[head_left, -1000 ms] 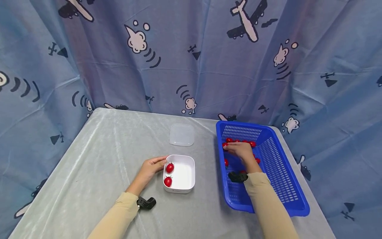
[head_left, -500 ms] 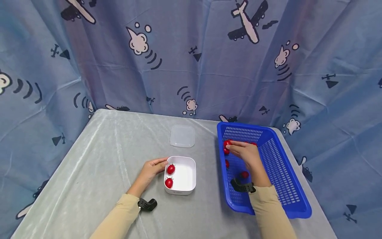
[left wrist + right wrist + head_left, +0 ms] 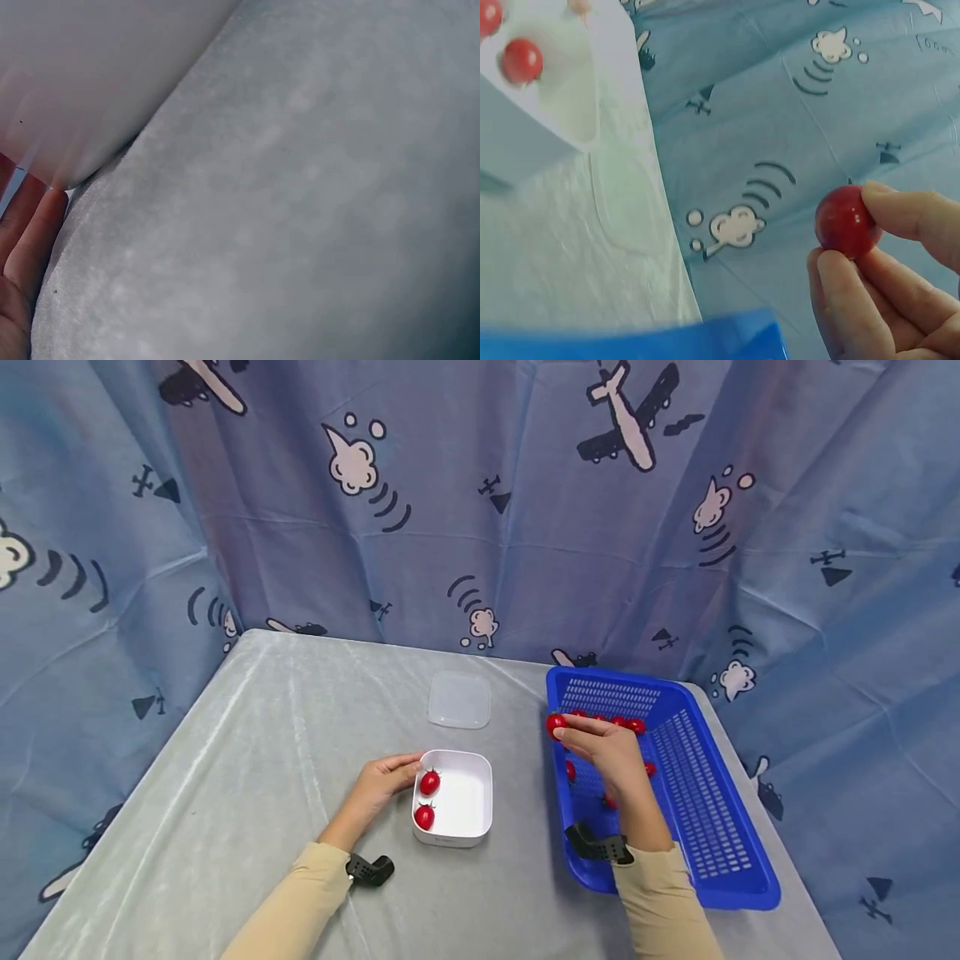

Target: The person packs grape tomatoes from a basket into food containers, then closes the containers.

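My right hand (image 3: 611, 752) pinches a red cherry tomato (image 3: 556, 726) between thumb and fingertips, above the left rim of the blue basket (image 3: 701, 777). In the right wrist view the pinched tomato (image 3: 848, 223) shows up close. My left hand (image 3: 384, 783) holds the white square box (image 3: 465, 802) at its far left corner, thumb at the rim. Fingers (image 3: 46, 225) lie along the outer wall in the left wrist view. Inside the box, two tomatoes sit along the left wall, one tomato (image 3: 429, 782) behind the other tomato (image 3: 424, 817).
Several tomatoes (image 3: 636, 726) lie in the basket, some hidden by my right hand and forearm. A translucent lid (image 3: 459, 700) lies flat behind the box. The pale cloth-covered table (image 3: 225, 793) ends at a blue patterned curtain (image 3: 420, 543).
My right hand has lifted a tomato from inside the basket and moved it slightly left, over the rim. The left hand and the box stay in place.
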{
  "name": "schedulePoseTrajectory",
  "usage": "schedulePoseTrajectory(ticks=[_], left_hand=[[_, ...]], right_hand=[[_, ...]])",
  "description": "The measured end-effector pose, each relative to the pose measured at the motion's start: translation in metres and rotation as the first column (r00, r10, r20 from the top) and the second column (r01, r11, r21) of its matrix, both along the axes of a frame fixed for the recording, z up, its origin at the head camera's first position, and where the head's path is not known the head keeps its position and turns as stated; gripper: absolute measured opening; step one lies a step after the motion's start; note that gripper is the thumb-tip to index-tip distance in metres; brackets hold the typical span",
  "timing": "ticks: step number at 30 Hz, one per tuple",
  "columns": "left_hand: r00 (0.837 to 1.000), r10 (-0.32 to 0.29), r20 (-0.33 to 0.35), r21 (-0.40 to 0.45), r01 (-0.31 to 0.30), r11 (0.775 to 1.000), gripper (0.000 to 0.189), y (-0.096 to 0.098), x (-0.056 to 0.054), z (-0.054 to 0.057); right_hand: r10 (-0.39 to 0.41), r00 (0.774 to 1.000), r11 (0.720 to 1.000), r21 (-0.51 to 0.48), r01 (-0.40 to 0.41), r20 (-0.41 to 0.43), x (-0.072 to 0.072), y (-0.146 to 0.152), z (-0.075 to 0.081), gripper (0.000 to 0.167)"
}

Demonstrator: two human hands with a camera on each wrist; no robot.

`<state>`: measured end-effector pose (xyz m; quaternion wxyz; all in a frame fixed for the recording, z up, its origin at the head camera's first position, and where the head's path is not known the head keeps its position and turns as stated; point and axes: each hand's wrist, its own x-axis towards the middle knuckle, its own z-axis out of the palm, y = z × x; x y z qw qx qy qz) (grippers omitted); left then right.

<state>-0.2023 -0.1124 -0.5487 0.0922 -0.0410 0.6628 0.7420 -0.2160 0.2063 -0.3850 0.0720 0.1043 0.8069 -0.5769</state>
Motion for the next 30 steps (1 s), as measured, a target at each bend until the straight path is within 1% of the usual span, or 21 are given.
schedulePoseTrajectory(ticks=[3,7,12,19,22,26,30], left_hand=[[1.0,-0.01,-0.009,-0.002,0.009,1.0,0.041,0.0,0.001,-0.001],[1.0,-0.007,-0.002,-0.012,0.007,1.0,0.041,0.0,0.001,-0.002],[1.0,0.003,0.005,-0.015,-0.002,1.0,0.041,-0.001,-0.002,-0.002],[1.0,-0.015,0.009,-0.015,0.015,1.0,0.041,-0.001,-0.001,-0.001],[1.0,-0.015,-0.006,-0.014,0.015,1.0,0.041,-0.001,-0.001,-0.001],[1.0,-0.024,-0.02,-0.014,0.023,1.0,0.042,-0.002,-0.002,-0.001],[1.0,-0.022,-0.019,-0.019,0.021,1.0,0.041,-0.001,-0.002,-0.001]], right_hand=[[-0.011,1.0,0.999,-0.037,0.011,0.016,0.003,-0.008,-0.005,0.05],[-0.012,1.0,0.998,-0.069,0.013,0.024,0.005,-0.019,-0.013,0.048],[0.022,1.0,0.998,-0.055,-0.021,0.004,0.008,-0.031,-0.016,0.044],[0.029,1.0,0.997,-0.066,-0.029,0.003,0.02,-0.039,-0.016,0.042],[0.03,1.0,0.997,-0.069,-0.03,-0.007,0.024,-0.044,-0.017,0.04],[0.037,0.999,0.998,-0.056,-0.038,-0.016,0.03,-0.054,-0.023,0.037],[0.056,0.998,0.996,-0.075,-0.056,-0.006,0.034,-0.063,-0.031,0.035]])
